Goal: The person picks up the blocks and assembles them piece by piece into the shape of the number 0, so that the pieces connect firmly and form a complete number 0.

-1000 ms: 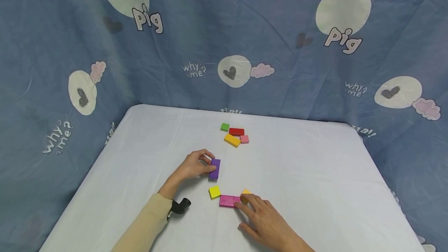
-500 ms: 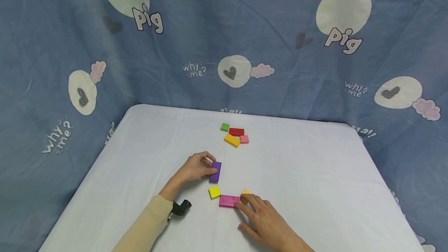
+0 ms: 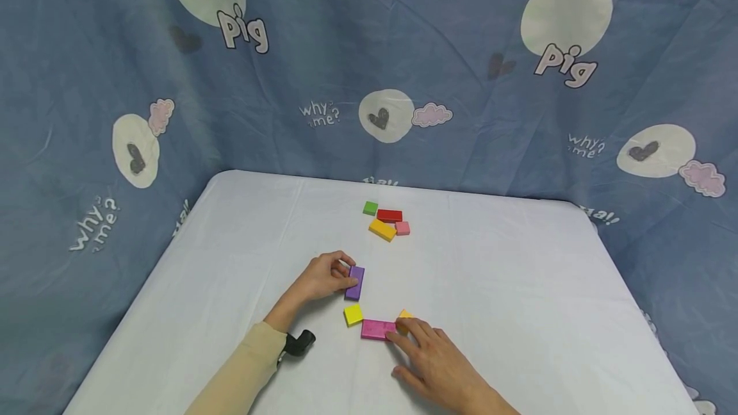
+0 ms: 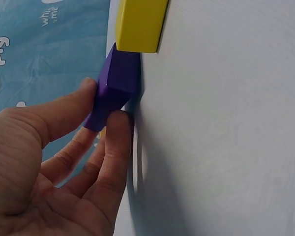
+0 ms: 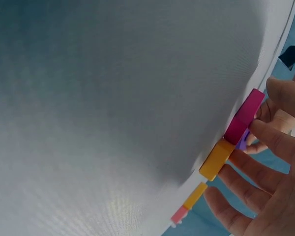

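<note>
Between its thumb and fingers, my left hand (image 3: 319,278) pinches a purple rectangular block (image 3: 357,285) low over the white table. A yellow square block (image 3: 353,316) lies just on the near side of it; in the left wrist view the yellow block (image 4: 142,24) shows beyond the purple block (image 4: 123,73). To the right, a magenta rectangular block (image 3: 375,330) touches or nearly touches the yellow one's corner. My right hand (image 3: 435,357) has its fingers spread, fingertips at the magenta block and a light orange block (image 5: 217,160), which it partly hides in the head view.
Farther back on the white table (image 3: 507,274) sits a loose group: a green block (image 3: 371,208), a red block (image 3: 389,216), an orange-yellow block (image 3: 382,230) and a pink block (image 3: 402,228). A blue printed cloth (image 3: 473,82) hangs behind the table.
The purple block has moved slightly toward me with my left hand, nearer the yellow block, then stayed about still. My right hand and the other blocks have kept their places.
</note>
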Demonstrator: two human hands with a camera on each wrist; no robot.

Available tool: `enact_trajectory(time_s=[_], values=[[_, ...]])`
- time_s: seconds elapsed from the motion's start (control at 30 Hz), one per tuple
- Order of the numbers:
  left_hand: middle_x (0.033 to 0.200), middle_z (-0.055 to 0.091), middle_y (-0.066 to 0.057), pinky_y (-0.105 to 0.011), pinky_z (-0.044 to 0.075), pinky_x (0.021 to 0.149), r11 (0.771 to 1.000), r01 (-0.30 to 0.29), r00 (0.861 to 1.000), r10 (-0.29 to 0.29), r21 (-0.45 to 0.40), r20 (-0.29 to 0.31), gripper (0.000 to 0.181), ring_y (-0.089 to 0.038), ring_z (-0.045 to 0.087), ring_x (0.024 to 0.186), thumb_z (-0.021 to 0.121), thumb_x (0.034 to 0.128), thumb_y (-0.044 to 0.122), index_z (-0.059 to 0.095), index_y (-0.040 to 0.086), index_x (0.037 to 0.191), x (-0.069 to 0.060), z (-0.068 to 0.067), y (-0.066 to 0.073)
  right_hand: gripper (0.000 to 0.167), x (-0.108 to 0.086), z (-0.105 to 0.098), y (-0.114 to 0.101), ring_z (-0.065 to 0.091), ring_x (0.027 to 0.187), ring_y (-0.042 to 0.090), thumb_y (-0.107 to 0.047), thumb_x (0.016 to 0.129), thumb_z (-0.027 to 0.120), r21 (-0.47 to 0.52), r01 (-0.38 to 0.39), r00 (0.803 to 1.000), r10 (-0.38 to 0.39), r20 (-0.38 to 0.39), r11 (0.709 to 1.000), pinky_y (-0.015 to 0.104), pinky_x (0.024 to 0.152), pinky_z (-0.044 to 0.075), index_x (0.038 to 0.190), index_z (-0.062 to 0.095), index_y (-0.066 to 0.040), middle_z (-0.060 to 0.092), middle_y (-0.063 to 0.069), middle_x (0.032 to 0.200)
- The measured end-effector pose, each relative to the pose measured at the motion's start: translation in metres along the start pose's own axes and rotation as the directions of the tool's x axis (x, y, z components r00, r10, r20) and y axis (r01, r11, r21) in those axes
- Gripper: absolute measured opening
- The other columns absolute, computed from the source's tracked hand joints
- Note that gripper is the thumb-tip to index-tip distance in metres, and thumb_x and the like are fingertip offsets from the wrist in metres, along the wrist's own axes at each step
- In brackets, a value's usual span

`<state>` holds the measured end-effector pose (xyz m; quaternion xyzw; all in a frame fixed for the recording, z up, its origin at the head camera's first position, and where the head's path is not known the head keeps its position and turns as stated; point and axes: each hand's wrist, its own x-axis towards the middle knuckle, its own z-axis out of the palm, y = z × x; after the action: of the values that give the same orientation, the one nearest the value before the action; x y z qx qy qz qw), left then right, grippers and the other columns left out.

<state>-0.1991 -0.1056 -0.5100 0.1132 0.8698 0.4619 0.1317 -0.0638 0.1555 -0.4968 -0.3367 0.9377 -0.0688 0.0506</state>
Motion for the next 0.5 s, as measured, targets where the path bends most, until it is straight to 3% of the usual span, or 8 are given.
enact_trajectory(time_s=[0.5], values=[[0.081, 0.061, 0.001, -0.029, 0.049, 0.067, 0.995, -0.047, 0.995, 0.055, 0.092, -0.082, 0.023, -0.012, 0.056, 0.073, 0.078, 0.0835, 0.012, 0.068, 0.005, 0.104, -0.0029, 0.0069, 0.0003, 0.054, 0.0015, -0.0021, -0.0006, 0.043, 0.129, 0.022, -0.052, 0.095, 0.056, 0.015, -0.027, 0.999, 0.027, 0.038, 1.000, 0.046, 0.095, 0.047, 0.140, 0.052, -0.024, 0.045, 0.002, 0.142]])
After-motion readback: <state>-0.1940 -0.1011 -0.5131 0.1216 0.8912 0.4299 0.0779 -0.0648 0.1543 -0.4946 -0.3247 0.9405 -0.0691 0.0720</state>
